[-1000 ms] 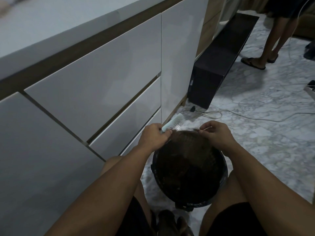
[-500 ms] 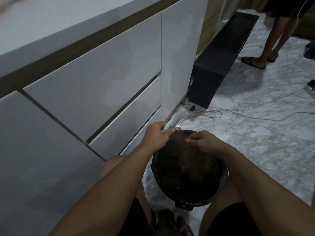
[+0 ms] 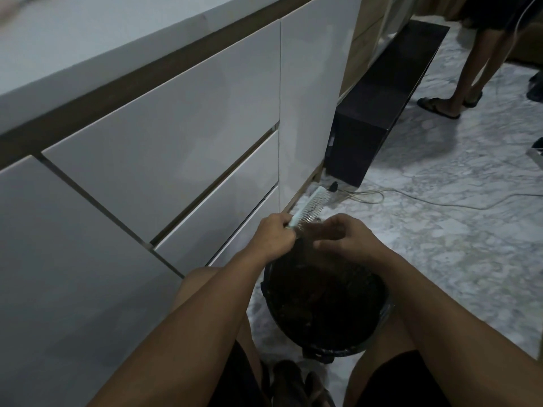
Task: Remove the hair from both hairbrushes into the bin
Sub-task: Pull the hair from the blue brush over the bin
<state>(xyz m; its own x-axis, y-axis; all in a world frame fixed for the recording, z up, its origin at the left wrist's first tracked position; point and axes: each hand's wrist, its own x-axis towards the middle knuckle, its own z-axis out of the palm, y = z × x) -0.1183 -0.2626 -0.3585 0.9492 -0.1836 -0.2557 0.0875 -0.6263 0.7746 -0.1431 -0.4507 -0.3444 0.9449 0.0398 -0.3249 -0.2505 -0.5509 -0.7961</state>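
Note:
A pale mint hairbrush (image 3: 311,205) points up and to the right over the far rim of a round black bin (image 3: 324,346) that stands on the floor between my knees. My left hand (image 3: 274,235) grips the brush by its handle. My right hand (image 3: 340,235) is curled just beside the lower bristles, fingertips against them; whether it pinches any hair I cannot tell. The bin's inside is dark and its contents are hard to make out. Only one hairbrush is in view.
White drawer fronts (image 3: 164,148) run along the left, close to my left arm. A dark low cabinet (image 3: 379,113) stands behind the bin, with a white cable (image 3: 411,198) trailing over the marble floor. A person's legs in sandals (image 3: 452,104) stand at the far right.
My right hand has moved left from the bin's far rim to the brush's bristles. The brush has tilted a little more upright in my left hand.

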